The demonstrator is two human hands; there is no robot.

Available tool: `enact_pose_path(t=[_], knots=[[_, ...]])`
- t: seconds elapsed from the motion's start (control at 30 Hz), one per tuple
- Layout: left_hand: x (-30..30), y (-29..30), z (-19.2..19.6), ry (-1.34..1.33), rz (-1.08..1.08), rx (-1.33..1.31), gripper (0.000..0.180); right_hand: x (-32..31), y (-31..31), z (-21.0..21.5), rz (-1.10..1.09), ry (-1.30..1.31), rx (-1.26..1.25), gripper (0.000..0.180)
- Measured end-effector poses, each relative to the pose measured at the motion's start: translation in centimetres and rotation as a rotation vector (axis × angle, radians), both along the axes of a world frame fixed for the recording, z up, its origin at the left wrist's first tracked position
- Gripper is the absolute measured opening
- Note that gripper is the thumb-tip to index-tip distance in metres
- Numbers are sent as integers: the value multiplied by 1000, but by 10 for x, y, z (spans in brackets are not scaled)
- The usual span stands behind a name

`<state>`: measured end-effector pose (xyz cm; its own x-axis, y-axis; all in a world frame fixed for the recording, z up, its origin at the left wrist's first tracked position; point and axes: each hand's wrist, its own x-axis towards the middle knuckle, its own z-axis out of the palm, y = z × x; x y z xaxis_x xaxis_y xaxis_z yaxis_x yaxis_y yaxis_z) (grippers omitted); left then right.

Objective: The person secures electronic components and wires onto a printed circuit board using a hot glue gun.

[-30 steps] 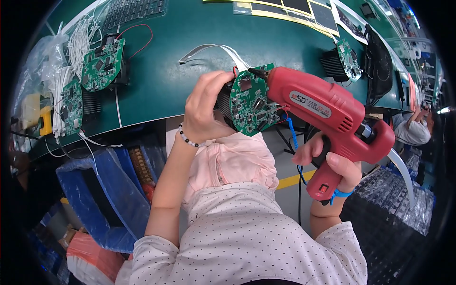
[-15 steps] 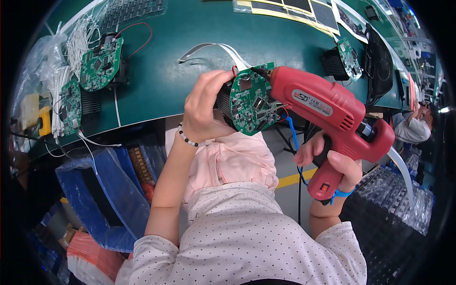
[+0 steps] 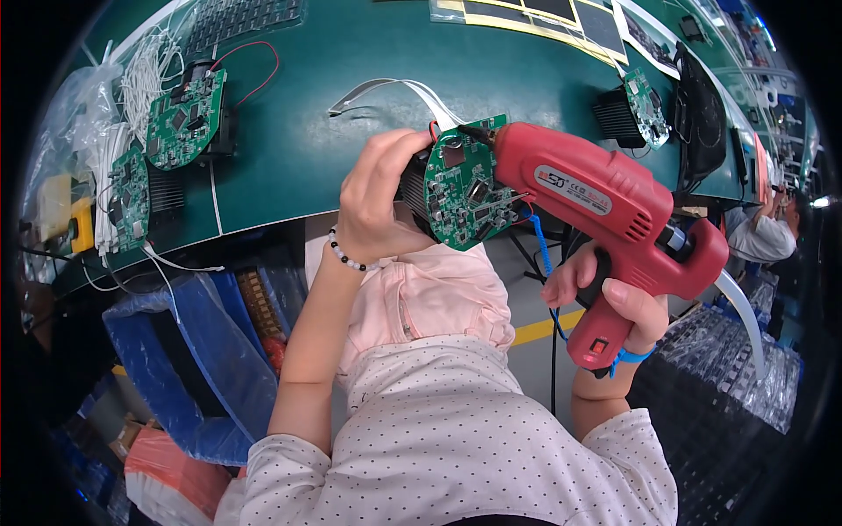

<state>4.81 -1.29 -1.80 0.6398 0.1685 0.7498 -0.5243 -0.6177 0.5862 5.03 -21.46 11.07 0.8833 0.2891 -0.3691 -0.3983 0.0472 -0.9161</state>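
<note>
Left hand (image 3: 373, 193) clasped the green circuit board (image 3: 453, 186) with its black finned heatsink (image 3: 416, 195), held over the person's lap at the bench (image 3: 307, 162) edge. Right hand (image 3: 638, 311) gripped the red hot-glue gun (image 3: 596, 188) by its handle; trigger pressure could not be told. White ribbon cable (image 3: 434, 103) ran to the board's upper edge, apparently already attached. Nozzle (image 3: 478, 135) sat at that edge, so gluing there appeared under way, not finished; no bead discernible. Release of board and gun remained. Other boards' completion: undetermined.
</note>
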Motion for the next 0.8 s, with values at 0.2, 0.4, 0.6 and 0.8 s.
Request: enact_pose_path(t=[0.2, 0.4, 0.6, 0.8], knots=[[0, 0, -2, 3, 2, 4, 65, 1, 0, 0, 31, 59, 114, 29], [0, 0, -2, 1, -1, 5, 65, -1, 0, 2, -18, 29, 82, 33], [-3, 3, -4, 22, -11, -27, 74, -2, 5, 4, -57, 52, 142, 35], [-3, 4, -2, 27, -44, -36, 75, -5, 12, 5, -112, 87, 187, 36]])
